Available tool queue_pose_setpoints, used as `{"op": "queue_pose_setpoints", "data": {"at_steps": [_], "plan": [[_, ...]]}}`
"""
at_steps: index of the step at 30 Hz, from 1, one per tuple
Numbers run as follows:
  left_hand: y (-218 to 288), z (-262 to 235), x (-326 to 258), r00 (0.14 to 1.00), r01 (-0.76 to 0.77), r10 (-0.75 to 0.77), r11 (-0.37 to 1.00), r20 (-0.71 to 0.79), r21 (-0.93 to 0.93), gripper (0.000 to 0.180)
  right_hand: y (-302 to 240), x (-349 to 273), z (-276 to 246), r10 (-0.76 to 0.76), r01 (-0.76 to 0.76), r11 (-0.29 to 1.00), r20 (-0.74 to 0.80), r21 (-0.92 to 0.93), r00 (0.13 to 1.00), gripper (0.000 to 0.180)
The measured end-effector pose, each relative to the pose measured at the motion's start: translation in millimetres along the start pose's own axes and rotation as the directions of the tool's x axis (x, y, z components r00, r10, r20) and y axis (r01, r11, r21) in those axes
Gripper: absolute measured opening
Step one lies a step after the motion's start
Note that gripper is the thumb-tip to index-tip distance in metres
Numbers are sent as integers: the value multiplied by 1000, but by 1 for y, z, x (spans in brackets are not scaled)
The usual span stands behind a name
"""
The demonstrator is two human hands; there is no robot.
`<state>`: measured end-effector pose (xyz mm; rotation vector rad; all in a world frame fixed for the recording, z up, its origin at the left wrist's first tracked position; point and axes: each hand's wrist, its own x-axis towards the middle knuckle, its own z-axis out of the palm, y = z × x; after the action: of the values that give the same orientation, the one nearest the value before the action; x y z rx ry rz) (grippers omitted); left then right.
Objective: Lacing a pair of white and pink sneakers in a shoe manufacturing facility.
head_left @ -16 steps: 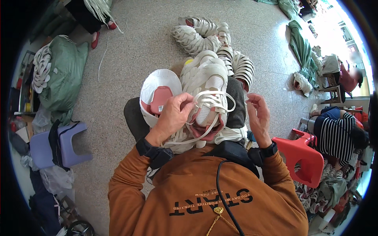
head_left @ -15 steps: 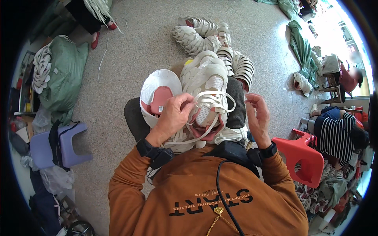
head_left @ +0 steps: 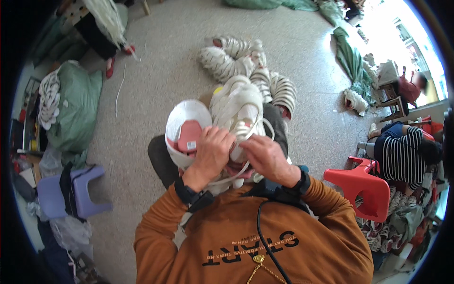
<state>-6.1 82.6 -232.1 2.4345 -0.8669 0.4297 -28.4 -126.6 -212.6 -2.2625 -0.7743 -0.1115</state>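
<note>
A white sneaker with pinkish lining lies on my lap, its toe pointing away from me. Its white shoelace arches loosely over the right side of the tongue. My left hand is closed at the shoe's left eyelets, fingertips pinched on the lace and partly hidden. From the other side, my right hand reaches across the shoe opening, its fingers pressed together at the lace. To the left of the shoe, a white round container holds pink tongue-shaped pieces, one with a small white label.
Stacked white shoe parts lie on the floor ahead. A purple stool and a green sack are at left. At right stand a red stool and a seated person in stripes. Another person's legs show at the upper left.
My right hand has come in from the right, apart from the shoe, to meet the lace beside my left hand. The left hand stays at the eyelets. The whole view has shifted slightly.
</note>
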Motion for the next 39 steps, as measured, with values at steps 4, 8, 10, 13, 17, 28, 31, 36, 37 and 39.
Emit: {"op": "queue_pose_setpoints", "data": {"at_steps": [4, 8, 10, 13, 17, 28, 31, 36, 37, 39], "plan": [[11, 1, -17, 974, 226, -224, 965, 34, -134, 27, 4, 2, 7, -32, 44, 988, 79, -150, 996, 33], [17, 12, -24, 987, 159, -160, 987, -29, -33, 39, 3, 10, 10, -26, 49, 978, 119, -202, 993, 17], [13, 21, -24, 984, 170, -174, 980, 31, 104, 39, 9, 16, 15, -17, 51, 974, 153, -222, 988, 17], [12, 28, -21, 977, 211, -212, 976, 11, 52, 35, 16, 19, 20, -47, 78, 968, 134, -240, 990, 16], [7, 21, -20, 953, 273, -288, 951, -99, -143, 17, 17, 24, 21, -92, 113, 961, 93, -253, 991, 16], [0, 17, -24, 879, 411, -476, 787, -30, -460, 12, 20, 33, 39, -61, 149, 905, 225, -399, 972, 25], [5, 9, -25, 873, 433, -487, 769, 6, -471, 14, 20, 31, 36, -98, 193, 903, 252, -384, 963, 25], [13, 2, -22, 847, 487, -528, 725, 60, -487, 15, 3, 6, -4, 18, 130, 945, 447, -299, 894, 18], [10, 4, -24, 846, 493, -530, 738, 55, -461, 14, 5, -7, -22, 91, 17, 967, 407, -254, 909, 16], [4, 13, -23, 877, 421, -479, 797, -28, -433, 11, 43, -48, -60, 282, -288, 957, 325, -30, 903, 15]]}}
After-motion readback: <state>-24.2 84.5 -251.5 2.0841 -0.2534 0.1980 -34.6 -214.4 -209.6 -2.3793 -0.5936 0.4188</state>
